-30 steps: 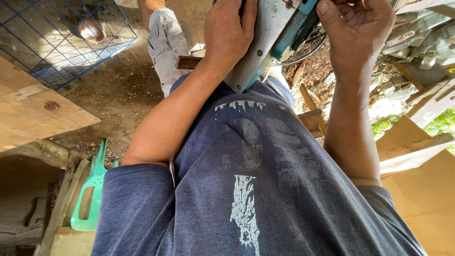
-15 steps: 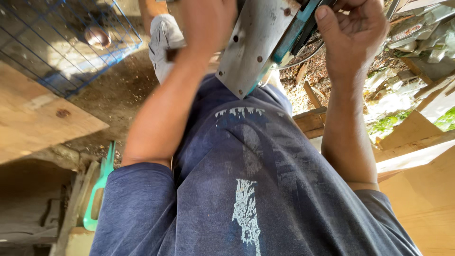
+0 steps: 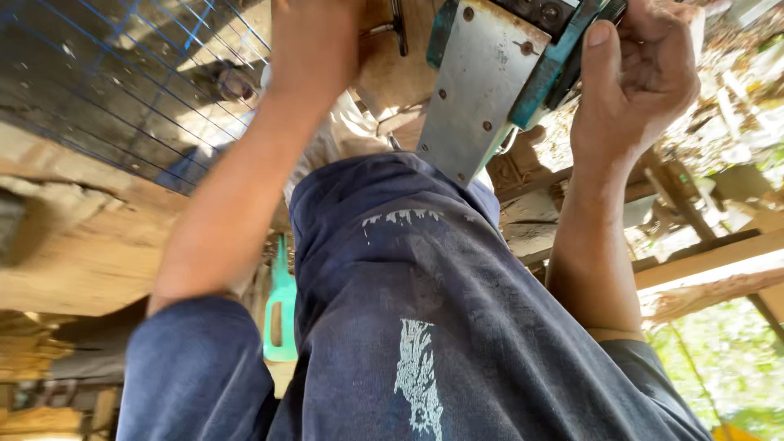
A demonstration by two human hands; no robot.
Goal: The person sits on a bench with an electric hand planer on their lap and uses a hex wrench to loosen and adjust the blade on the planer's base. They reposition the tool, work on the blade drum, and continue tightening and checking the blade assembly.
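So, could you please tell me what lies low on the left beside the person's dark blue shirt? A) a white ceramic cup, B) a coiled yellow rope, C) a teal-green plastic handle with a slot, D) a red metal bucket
C: a teal-green plastic handle with a slot shows just left of the dark blue shirt, under the left forearm, far below the right hand that holds the flat grey metal-plated power tool.

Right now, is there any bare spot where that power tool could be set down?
The plainest free patch is the wooden plank at left, bordered above by the blue wire mesh. Between the arms it is crowded: the right hand grips the power tool, and the left hand reaches up beside it. The far right is cluttered timber.
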